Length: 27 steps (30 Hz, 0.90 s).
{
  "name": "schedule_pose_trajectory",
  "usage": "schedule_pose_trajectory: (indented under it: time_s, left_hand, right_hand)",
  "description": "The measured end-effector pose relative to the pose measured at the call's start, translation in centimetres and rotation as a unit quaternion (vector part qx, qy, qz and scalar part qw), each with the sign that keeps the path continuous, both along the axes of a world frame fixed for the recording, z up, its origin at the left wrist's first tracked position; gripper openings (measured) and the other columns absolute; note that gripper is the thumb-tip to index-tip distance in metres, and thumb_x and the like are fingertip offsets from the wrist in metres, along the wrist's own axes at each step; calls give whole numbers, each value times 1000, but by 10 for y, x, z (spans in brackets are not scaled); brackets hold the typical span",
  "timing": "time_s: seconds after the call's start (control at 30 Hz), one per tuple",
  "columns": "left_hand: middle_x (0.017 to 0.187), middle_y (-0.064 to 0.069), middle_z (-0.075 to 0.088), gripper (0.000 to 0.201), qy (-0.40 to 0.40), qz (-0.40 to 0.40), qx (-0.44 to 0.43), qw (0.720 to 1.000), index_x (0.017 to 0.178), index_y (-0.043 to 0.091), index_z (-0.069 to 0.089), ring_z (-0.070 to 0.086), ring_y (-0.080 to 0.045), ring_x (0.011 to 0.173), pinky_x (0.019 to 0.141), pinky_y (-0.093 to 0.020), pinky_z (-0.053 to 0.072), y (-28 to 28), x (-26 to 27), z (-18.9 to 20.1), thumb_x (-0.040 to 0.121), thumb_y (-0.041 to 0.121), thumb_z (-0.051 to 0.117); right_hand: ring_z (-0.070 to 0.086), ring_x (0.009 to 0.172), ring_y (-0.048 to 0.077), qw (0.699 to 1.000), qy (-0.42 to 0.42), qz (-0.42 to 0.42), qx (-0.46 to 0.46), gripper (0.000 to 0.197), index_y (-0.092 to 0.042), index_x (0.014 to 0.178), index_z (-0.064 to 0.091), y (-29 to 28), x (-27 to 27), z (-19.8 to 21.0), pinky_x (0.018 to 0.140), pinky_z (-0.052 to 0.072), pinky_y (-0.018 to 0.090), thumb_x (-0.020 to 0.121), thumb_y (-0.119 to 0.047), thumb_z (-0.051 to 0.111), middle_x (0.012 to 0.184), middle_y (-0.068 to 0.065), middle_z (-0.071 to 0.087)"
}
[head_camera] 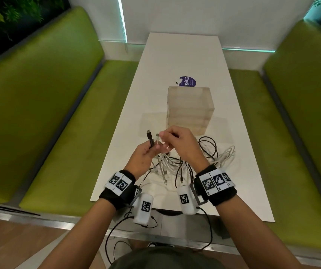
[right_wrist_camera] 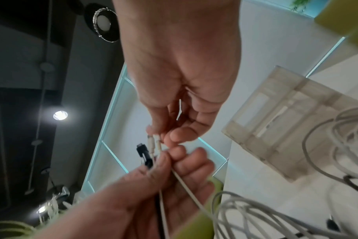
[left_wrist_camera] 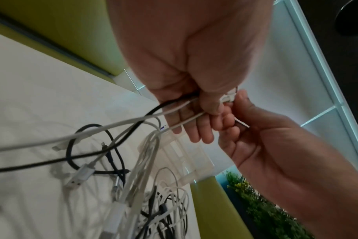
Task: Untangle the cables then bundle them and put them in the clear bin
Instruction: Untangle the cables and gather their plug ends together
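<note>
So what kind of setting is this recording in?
Probably a booth in a cafe or office lounge: green padded benches flank a narrow white table, plants stand behind the seats, and spotlights hang overhead.

The person is wearing a black band on the left wrist and another black band on the right, each carrying white tags printed with black square codes. Behind the fingers, a white pod with one such code is hanging under each wrist, trailing thin black wires. Both forearms are showing bare, without sleeves.
</note>
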State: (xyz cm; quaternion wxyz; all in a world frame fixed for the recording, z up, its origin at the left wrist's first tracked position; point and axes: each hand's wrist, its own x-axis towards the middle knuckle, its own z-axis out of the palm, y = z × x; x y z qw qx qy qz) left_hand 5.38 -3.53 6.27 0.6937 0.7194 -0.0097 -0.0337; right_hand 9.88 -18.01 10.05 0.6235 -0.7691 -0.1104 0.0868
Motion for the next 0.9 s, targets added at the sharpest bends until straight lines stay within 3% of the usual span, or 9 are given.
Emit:
schedule_pose_trajectory:
  time_s: [0.1,0.17,0.27,0.33,0.4,0.47,0.57,0.73,0.9]
  left_hand:
    - [86,-12,67,24,0,75,-89,993,93,0,58,69,-15,85,88,-30,51,5,3,3,102,10,37]
    - [80,-8,67,26,4,95,-148,984,89,5,57,66,-21,86,92,-35,50,9,6,7,102,12,36]
    - [73,-1,67,27,5,92,-165,982,87,9,57,65,-20,83,91,-35,49,5,7,14,102,14,35]
    - [67,0,65,27,-5,89,-187,978,87,9,56,66,-19,80,84,-31,50,3,4,21,102,13,34]
    - [63,0,63,28,-15,83,-212,974,87,7,55,67,-19,78,80,-28,52,4,1,31,102,12,32]
    - [61,1,59,29,-31,82,-215,973,88,7,55,65,-18,74,81,-29,53,8,-1,40,102,11,30]
    - [59,2,54,29,-56,92,-224,969,86,7,55,59,-16,64,78,-30,53,16,-4,48,102,11,31]
    - [56,5,47,28,-62,176,-272,944,84,9,53,48,-11,53,61,-24,47,35,-6,48,102,13,32]
    - [55,7,48,29,-76,262,-321,907,82,15,54,37,-5,46,48,-18,35,69,-4,54,103,19,35]
  right_hand:
    - [63,65,13,998,61,21,27,21,-5,109,59,-3,-4,-16,59,51,29,91,-15,62,104,4,61]
    - [64,70,13,992,94,86,-9,29,-14,116,57,1,-8,-30,60,52,27,89,-11,64,121,-1,56]
    - [60,72,9,991,51,104,-63,42,-27,120,55,21,-9,-51,63,49,25,85,-8,67,120,-4,56]
    - [57,90,12,977,-41,106,-179,52,-28,135,46,34,-2,-67,75,49,28,88,-16,61,123,-2,53]
    - [57,102,18,949,-108,104,-277,43,-30,137,42,37,5,-82,83,50,34,94,-26,50,123,1,52]
    - [58,98,25,940,-106,87,-314,28,-21,122,54,31,14,-88,81,50,38,98,-28,43,114,4,56]
    - [56,96,28,921,-127,77,-360,19,-16,107,62,17,28,-90,79,45,36,95,-26,52,108,6,58]
    - [46,113,24,868,-175,120,-449,32,-28,124,59,-5,41,-90,93,35,37,95,-38,50,123,-3,60]
    - [43,122,21,834,-181,96,-512,37,-37,130,52,-38,40,-98,96,24,38,94,-42,49,126,-6,61]
